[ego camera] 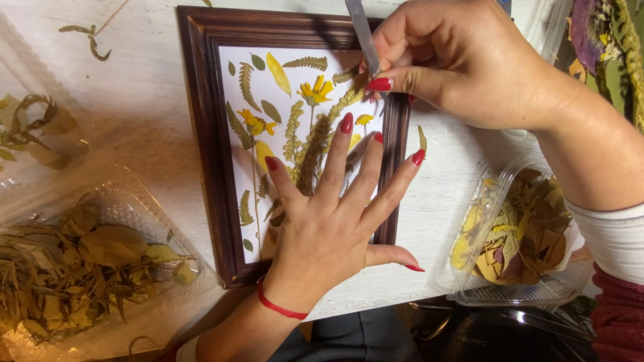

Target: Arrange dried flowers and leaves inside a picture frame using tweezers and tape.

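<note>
The left hand (329, 221) lies flat with its fingers spread, gripping nothing, palm pressing the pressed flowers and fern leaves (295, 127) on white paper inside a dark wooden picture frame (208, 134). A red string bracelet (278, 307) circles its wrist. At 9 o'clock from it a clear plastic tray (100, 268) holds dried leaves; at 3 o'clock another clear container (516, 241) holds yellow and brown petals. Farther off, at 1 o'clock, the right hand (456, 60) pinches metal tweezers (362, 33), tips at the frame's upper right corner.
</note>
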